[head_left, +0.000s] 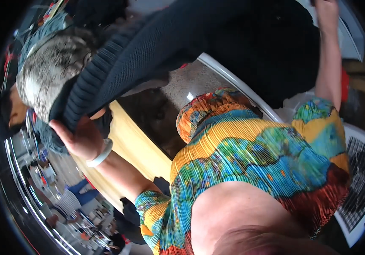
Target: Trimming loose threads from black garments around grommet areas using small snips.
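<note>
A large dark knit garment (pixel 144 55) with a ribbed band is held up and stretched across the upper part of the view. My left hand (pixel 84 138), with a white band on its wrist, grips the ribbed end; the thumb lies on the near side and the other fingers are partly hidden by the knit. At the upper right edge my right hand (pixel 327 15) is raised and closed on a dark bit that looks like the same garment. Its fingertips are partly cut off by the rim.
Below the garment lies a pale wooden board (pixel 127 146). A white curved edge (pixel 242 83) runs beside my body. Grey-and-white mottled cloth (pixel 55 63) is behind my left hand. At right stands a white-framed black grille (pixel 361 178). A person in stripes (pixel 67 210) is farther off.
</note>
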`<state>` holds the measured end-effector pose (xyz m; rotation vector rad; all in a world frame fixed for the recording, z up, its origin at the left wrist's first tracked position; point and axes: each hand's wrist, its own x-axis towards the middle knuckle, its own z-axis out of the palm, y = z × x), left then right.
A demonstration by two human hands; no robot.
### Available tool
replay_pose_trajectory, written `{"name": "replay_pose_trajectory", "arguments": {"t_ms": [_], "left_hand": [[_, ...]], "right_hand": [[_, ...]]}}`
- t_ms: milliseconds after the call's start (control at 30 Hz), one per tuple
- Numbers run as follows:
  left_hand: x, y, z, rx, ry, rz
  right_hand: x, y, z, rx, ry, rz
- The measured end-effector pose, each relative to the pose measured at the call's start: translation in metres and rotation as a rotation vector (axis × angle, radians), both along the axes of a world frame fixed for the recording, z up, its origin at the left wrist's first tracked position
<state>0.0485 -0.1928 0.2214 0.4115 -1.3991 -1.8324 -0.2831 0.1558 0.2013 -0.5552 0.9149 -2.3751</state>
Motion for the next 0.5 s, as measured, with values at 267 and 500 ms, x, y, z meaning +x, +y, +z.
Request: {"name": "replay_pose_trajectory", "arguments": {"t_ms": [267, 500], "left_hand": [[0.102, 0.009, 0.073, -0.080, 0.042, 0.507], [0.276, 0.009, 0.075, 0.015, 0.128, 0.699]], "right_hand": [[0.064, -0.088, 0.081, 0.290, 0.598, -0.553], [0.107, -0.131, 0.092, 0.029, 0.649, 0.250]]}}
